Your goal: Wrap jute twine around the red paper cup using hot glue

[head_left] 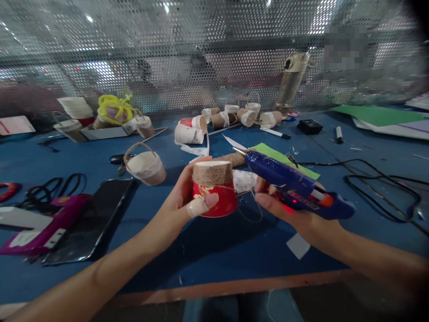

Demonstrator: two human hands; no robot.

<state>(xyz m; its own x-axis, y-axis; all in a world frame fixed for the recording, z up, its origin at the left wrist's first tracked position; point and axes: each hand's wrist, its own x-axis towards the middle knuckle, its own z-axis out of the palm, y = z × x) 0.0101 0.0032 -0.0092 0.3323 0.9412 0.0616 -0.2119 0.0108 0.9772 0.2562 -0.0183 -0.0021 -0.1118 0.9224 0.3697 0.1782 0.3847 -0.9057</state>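
My left hand [187,197], with a bandage on the thumb, grips a red paper cup [221,203] above the table. Brown twine [212,173] is wound around the cup's upper part, and a loose strand of it hangs to the right. My right hand [284,205] is wrapped around a blue hot glue gun [281,179], whose metal nozzle points up and left, above and to the right of the cup. A red light glows by the grip. Behind the cup lies a roll of twine [231,158], partly hidden.
A small twine-handled basket [146,167] stands left of the cup. Phone [90,219] and purple pack [47,223] lie front left. Paper cups [190,133], small baskets [248,117] and a bottle [291,82] line the back. A black cable [378,210] curls at right.
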